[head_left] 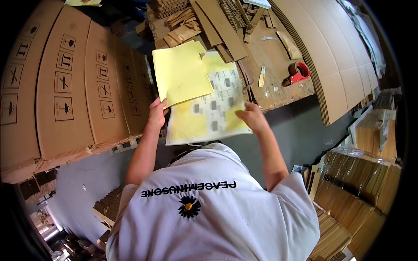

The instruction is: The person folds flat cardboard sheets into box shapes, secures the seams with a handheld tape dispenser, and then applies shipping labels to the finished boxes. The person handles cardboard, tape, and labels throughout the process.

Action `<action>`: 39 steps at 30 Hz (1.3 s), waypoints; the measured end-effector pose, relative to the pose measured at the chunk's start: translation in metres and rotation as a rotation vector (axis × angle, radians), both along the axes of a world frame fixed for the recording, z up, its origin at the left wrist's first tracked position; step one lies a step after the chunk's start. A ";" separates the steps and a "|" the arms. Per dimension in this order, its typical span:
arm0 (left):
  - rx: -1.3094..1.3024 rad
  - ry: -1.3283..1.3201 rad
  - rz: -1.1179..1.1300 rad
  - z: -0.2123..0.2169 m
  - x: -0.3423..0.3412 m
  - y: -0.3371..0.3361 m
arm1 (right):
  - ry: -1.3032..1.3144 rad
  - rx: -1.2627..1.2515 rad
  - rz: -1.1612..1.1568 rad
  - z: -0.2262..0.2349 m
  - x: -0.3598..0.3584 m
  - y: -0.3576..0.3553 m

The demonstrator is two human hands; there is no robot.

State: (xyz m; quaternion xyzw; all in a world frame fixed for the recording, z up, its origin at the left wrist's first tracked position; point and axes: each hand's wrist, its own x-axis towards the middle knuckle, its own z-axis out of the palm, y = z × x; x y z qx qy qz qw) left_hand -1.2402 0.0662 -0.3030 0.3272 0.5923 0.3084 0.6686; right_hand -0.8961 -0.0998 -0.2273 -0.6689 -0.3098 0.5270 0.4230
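Observation:
My left hand (157, 112) is closed on the lower left corner of some yellow paper sheets (180, 71), thumb on top. Under them lies a translucent plastic sleeve or bag (178, 137), with yellow paper and white sheets of small dark printed labels (213, 104) showing in it. At the sleeve's right side, my right hand (254, 117) pinches its edge, fingers curled and partly hidden. The sleeve reaches from the work table's near edge toward my body. Whether the yellow sheets lie partly inside the sleeve, I cannot tell.
Cardboard strips and scraps (217, 26) heap on the table (272, 93). A red tape dispenser (300, 74) and a utility knife (261, 77) lie at its right. Large cartons (72, 87) stand left, flat cardboard sheets (331, 52) lean right, and wrapped cardboard stacks (352, 178) sit lower right.

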 end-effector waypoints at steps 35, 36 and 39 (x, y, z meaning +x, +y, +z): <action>0.948 0.026 -0.364 0.377 -0.085 -0.120 | -0.574 0.700 0.803 0.415 -0.096 0.037; 0.935 0.029 -0.354 0.376 -0.098 -0.121 | -0.520 0.716 0.831 0.404 -0.106 0.041; 0.889 0.020 -0.309 0.373 -0.114 -0.125 | -0.534 0.777 0.856 0.398 -0.131 0.046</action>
